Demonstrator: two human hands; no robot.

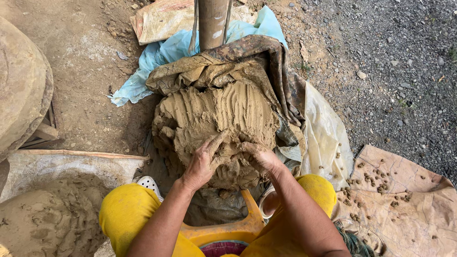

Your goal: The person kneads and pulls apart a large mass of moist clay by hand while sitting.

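A big lump of wet brown clay [216, 116], scored with finger grooves, rests on muddy cloth and plastic sheets on the ground in front of me. My left hand [202, 162] lies flat on its near side, fingers spread and dug into the clay. My right hand [261, 157] hooks over the near right part, fingers curled into a clump it is pulling loose. Both hands are smeared with clay. My knees in yellow trousers [126, 209] sit on either side of a yellow stool [233, 228].
A wooden post [213, 21] stands behind the lump on blue plastic [157, 57]. More clay [45, 219] is heaped on a sheet at lower left. A large clay-coated round form [21, 81] is at the left. A sheet with small clay pellets [395, 190] lies right; gravel beyond.
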